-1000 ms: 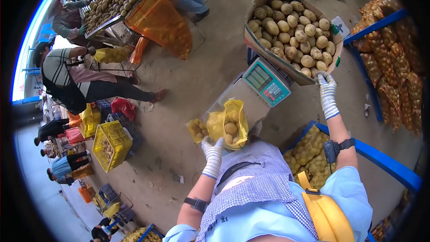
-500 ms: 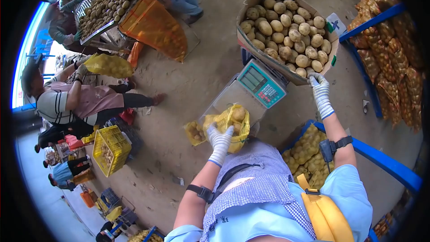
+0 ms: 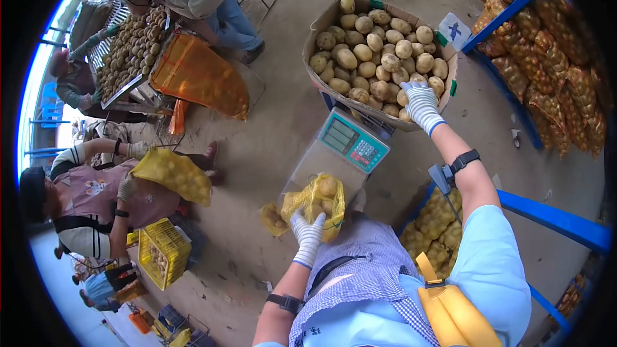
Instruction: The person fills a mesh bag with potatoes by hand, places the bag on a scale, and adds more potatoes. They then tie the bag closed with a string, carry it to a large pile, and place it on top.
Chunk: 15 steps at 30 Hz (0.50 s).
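Potatoes [image 3: 364, 53] under right hand [image 3: 423, 106], carton rim [image 3: 452, 65] around, scale [image 3: 355, 142] (teal-faced) beside

A bag [image 3: 326, 211] seems to rest on the near end of the scale [image 3: 355, 140]; potatoes [image 3: 363, 53] lie in the box [image 3: 452, 64] behind. Sacks [image 3: 546, 58] lie right, a crate [image 3: 178, 254] left.

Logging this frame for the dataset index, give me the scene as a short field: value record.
left hand: striped glove, at open yellow mesh bag
right hand: striped glove, at potatoes in carton
bag contents: potatoes
bag position: near end of scale
scale readout: too small to read
co-worker: at left, holding a filled yellow mesh sack
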Motion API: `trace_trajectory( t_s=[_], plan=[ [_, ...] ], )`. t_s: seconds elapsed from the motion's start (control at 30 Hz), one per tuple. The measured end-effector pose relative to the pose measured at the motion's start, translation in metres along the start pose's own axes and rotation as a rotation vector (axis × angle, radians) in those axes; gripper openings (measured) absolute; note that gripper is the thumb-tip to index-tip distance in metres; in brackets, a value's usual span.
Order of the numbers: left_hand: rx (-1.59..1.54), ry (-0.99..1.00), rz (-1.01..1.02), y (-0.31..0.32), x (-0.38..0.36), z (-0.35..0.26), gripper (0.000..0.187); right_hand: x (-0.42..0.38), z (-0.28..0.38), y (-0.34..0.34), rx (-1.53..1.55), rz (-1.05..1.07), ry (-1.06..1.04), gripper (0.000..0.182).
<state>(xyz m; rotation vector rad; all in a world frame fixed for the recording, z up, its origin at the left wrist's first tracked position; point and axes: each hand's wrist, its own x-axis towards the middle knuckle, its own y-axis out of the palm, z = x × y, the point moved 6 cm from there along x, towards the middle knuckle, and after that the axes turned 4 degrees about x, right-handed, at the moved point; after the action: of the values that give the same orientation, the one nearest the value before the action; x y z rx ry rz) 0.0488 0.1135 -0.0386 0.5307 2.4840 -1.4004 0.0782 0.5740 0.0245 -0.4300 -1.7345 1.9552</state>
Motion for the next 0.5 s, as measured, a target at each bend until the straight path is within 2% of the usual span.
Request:
trace_trajectory(
  t_s=[0.07, 0.13, 0.2, 0.27, 0.33, 0.4, 0.43, 0.5],
  plan=[
    [0.027, 0.012, -0.01, 0.0, 0.0, 0.0, 0.068, 0.015, 0.002, 0.017, -0.094, 0.063, -0.044, 0.03],
    [-0.001, 0.013, -0.027, -0.001, 0.002, 0.002, 0.067, 0.024, 0.001, 0.036, -0.221, 0.256, 0.007, 0.029],
    [-0.009, 0.01, -0.046, -0.004, 0.004, 0.0, 0.066, 0.027, 0.001, 0.035, -0.182, 0.226, 0.049, 0.026],
    [-0.023, 0.011, -0.067, -0.009, 0.009, -0.002, 0.065, 0.028, -0.013, 0.016, 0.301, 0.002, 0.324, 0.026],
    [-0.052, 0.043, -0.069, -0.01, 0.008, 0.0, 0.062, 0.023, -0.029, 0.044, 1.484, -0.042, 0.804, 0.028],
    [-0.045, 0.042, -0.054, -0.004, 0.007, 0.009, 0.06, 0.018, -0.028, 0.06, 1.864, 0.113, 1.145, 0.031],
    [-0.032, 0.046, -0.043, -0.001, 0.006, 0.013, 0.059, 0.025, -0.032, 0.073, 1.862, 0.113, 1.145, 0.031],
    [-0.025, 0.053, -0.043, 0.002, 0.003, 0.017, 0.059, 0.053, -0.033, 0.084, 1.145, 0.18, 0.697, 0.042]
  ],
)
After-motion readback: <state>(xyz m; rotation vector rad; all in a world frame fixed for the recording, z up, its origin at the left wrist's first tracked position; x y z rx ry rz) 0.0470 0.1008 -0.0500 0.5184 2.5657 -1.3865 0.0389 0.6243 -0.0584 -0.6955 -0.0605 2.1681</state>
